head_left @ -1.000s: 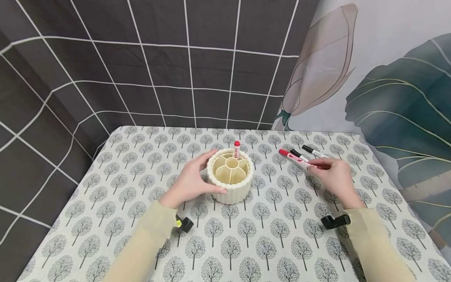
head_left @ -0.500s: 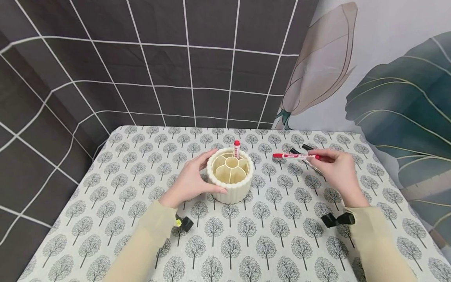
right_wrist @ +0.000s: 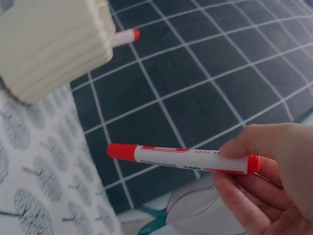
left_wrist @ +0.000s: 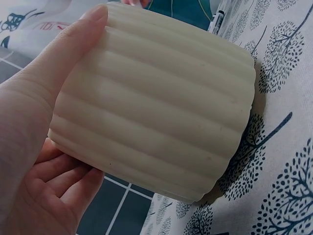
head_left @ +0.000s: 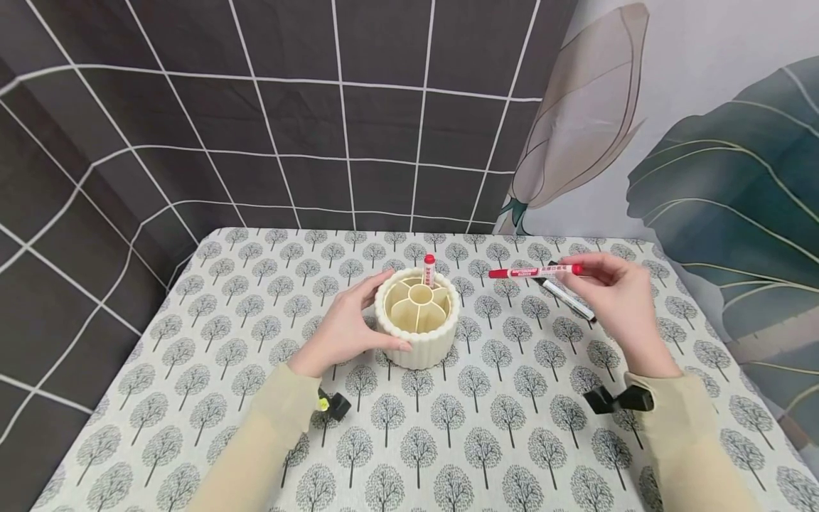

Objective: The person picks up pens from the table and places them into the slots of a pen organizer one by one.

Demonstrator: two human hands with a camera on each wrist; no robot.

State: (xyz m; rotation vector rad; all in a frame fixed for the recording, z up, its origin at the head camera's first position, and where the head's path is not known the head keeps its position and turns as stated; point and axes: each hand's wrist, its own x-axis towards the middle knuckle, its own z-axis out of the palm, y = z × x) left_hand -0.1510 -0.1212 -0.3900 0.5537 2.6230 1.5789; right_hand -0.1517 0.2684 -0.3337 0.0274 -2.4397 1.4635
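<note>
While the left hand [head_left: 348, 328] is curled around the ribbed side of the cream pen holder [head_left: 417, 316], thumb on one side and fingers on the other, the holder stands steady on the worktop [head_left: 192, 398]; I judge that this grip is there to stop it from sliding or tipping. The right hand [head_left: 617, 302] pinches a red marker [head_left: 534, 272] by its rear end, fingers closed on it, and holds it nearly level in the air, to the right of the holder and apart from it, the cap pointing toward the holder. Held by the tail like this, the front part of the marker is free.

This marker has a white barrel with a red printed label, a red cap and a small red end plug [right_wrist: 253, 164]. A second red-capped marker [head_left: 429, 270] stands upright in a far compartment of the holder. A black-capped marker [head_left: 568, 299] lies on the worktop under the right hand.
</note>
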